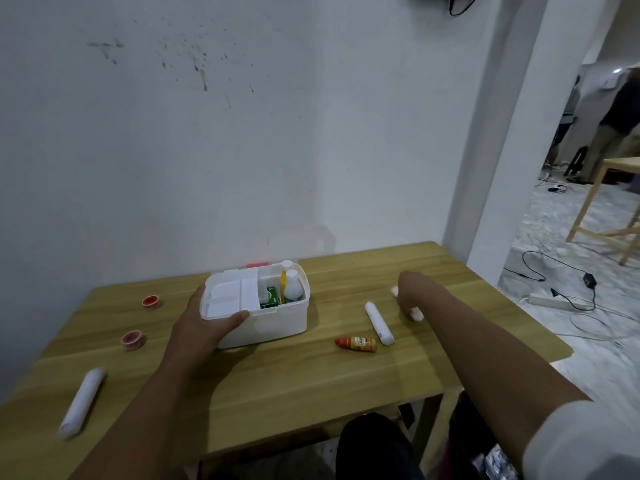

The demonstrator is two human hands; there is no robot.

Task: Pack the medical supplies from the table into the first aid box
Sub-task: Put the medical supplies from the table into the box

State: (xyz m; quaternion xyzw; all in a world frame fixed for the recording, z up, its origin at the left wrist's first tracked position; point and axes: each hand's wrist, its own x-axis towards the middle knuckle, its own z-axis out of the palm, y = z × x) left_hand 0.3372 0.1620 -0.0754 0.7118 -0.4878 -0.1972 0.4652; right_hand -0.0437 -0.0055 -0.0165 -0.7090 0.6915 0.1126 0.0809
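The open white box (263,313) sits near the middle of the table (311,382), toward its far edge, long axis running roughly left to right. Inside, a white tray (230,296) fills its left part, and two white bottles (292,289) stand upright beside a green pack (269,297) in its right part. The left hand (204,327) grips the box's near-left corner, thumb hooked over the rim and fingers spread down the left wall. The right hand (408,289) reaches toward the right edge of the table and is curled over a white roll (415,312); one end pokes out at each side of the hand, so its axis slants from far left to near right, but the wrist hides the fingers and I cannot tell whether they grasp it. Just left of it a second roll (379,323) lies flat on a similar slant. An orange bottle (356,343) lies on its side beside that roll's near end, cap pointing left. A long roll (82,401) lies by the near-left corner, far end tipped right. Two red cups (151,302) stand upright near the left edge.
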